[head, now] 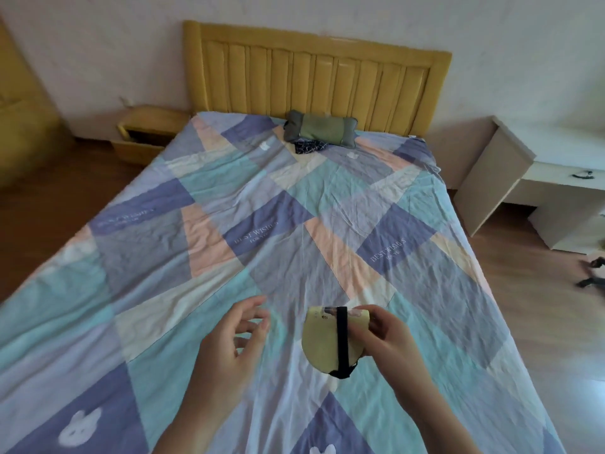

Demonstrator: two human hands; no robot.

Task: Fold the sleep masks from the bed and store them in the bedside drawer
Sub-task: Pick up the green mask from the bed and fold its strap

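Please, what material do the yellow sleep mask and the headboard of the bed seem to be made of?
The yellow sleep mask in the right hand looks like soft matte fabric: it holds a fold, and a black, probably elastic, strap crosses it. The headboard seems padded leather or vinyl in a yellow frame: its vertical panels have a slight sheen.

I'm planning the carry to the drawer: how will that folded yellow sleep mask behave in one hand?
Probably soft and light: the right hand pinches the yellow sleep mask by one edge alone, and it hangs without sagging much. Its black strap wraps the fold, so it likely stays folded, though loosely held it may spring open.
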